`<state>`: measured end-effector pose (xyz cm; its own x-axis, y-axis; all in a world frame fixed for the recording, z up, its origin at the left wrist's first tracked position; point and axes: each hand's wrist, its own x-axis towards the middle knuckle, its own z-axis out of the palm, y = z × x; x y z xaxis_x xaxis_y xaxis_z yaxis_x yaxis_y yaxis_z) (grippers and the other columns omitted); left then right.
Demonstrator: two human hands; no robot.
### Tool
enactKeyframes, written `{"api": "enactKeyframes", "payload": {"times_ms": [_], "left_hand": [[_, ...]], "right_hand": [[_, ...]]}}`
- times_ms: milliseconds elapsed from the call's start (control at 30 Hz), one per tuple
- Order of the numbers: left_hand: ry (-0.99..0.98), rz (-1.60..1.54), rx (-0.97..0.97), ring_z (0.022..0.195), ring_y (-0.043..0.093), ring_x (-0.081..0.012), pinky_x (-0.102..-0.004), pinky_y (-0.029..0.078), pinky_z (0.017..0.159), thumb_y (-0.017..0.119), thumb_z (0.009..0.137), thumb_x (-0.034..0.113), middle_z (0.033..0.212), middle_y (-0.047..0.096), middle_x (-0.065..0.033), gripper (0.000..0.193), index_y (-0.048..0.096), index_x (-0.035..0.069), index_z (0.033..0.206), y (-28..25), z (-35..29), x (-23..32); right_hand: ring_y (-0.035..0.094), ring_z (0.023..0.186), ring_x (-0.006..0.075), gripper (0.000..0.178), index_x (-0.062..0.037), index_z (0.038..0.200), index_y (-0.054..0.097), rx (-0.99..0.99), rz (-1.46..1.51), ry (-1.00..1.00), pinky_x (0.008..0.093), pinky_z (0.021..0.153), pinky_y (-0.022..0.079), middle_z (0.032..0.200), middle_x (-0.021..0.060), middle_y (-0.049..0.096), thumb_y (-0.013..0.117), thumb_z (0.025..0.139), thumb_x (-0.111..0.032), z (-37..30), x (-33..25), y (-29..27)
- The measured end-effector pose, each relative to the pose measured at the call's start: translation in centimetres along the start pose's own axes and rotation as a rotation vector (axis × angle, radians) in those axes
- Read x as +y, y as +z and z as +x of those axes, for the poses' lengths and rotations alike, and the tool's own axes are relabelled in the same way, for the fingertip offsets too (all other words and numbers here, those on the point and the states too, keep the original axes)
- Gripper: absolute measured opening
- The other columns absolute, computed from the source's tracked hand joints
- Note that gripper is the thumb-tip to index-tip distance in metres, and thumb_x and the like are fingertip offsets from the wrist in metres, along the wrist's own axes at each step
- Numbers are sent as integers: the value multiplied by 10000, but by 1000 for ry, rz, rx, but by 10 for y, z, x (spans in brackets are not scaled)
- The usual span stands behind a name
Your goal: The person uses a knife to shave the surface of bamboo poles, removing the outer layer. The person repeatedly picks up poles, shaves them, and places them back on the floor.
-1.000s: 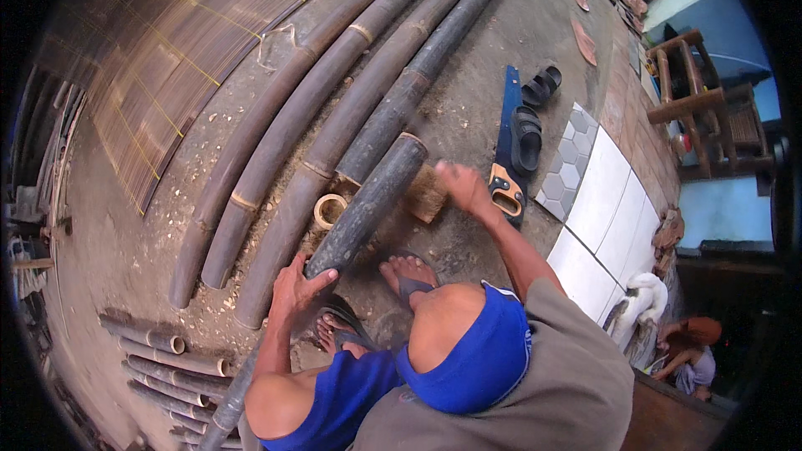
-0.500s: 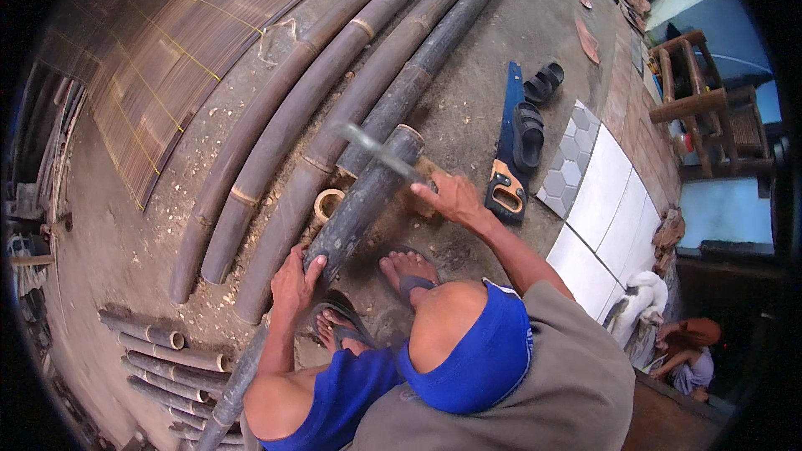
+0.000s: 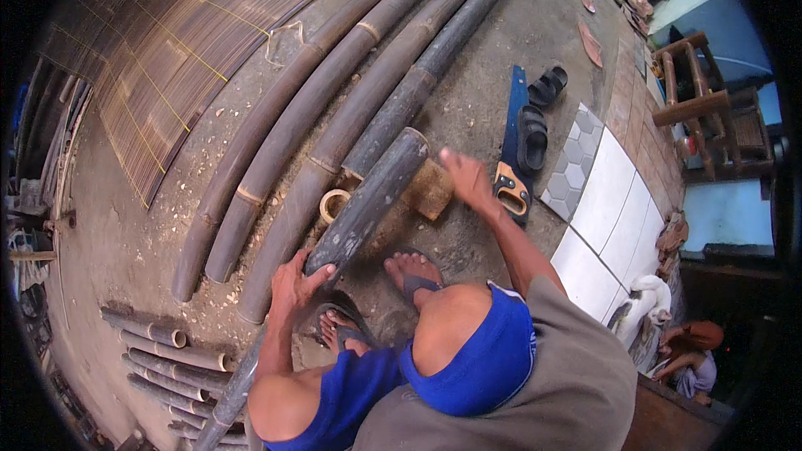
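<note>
I see the left hand (image 3: 294,284) clasping the bamboo pole (image 3: 368,203), cannot tell the grip of the right hand (image 3: 469,179), and judge slack holding could let the pole roll.

Left hand (image 3: 291,288): low, in a wide grip, thumb (image 3: 322,273) out to the right, clear of the fingers (image 3: 296,259), which run up the view. Left forearm (image 3: 274,347) bare, near vertical, leaning slightly right, wrist close to straight.

Right hand (image 3: 469,182): higher and farther right, well apart from left. Digits aim up-left; finger detail blurred, can't read the grip. Right forearm (image 3: 518,242) bare, slants up-left from the sleeve (image 3: 547,296).

Both knees bent. Right foot (image 3: 415,270) ahead of left foot (image 3: 337,327), both between the forearms.
</note>
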<state>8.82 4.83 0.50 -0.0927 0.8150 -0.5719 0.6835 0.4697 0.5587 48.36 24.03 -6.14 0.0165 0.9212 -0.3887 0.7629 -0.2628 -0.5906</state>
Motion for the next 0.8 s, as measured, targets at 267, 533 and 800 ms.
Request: {"api": "enactKeyframes", "payload": {"times_ms": [267, 533, 800], "left_hand": [[-8, 41, -43, 1216, 665, -469, -509, 490, 1040, 676, 930, 636, 1223, 710, -320, 808, 575, 13, 1436, 4, 11, -1], [-11, -111, -108, 1305, 626, -417, -474, 453, 1096, 650, 948, 660, 1351, 675, -288, 831, 589, -18, 1423, 8, 26, -47], [-40, -294, -226, 1135, 648, -253, -398, 476, 1023, 642, 951, 654, 1230, 723, -177, 778, 653, 3, 1377, -6, 30, -23]], "right_hand": [[701, 1025, 516, 812, 25, 984, 737, 61, 69, 28, 554, 861, 536, 985, 354, 705, 464, 1007, -739, 8, 12, 4], [711, 1002, 511, 809, 32, 1024, 721, 3, 101, -30, 554, 838, 538, 987, 345, 715, 481, 999, -740, -14, -19, 3], [713, 948, 516, 768, 19, 1032, 726, 58, 64, -78, 568, 788, 528, 934, 365, 700, 506, 1003, -716, -9, -13, 6]]}}
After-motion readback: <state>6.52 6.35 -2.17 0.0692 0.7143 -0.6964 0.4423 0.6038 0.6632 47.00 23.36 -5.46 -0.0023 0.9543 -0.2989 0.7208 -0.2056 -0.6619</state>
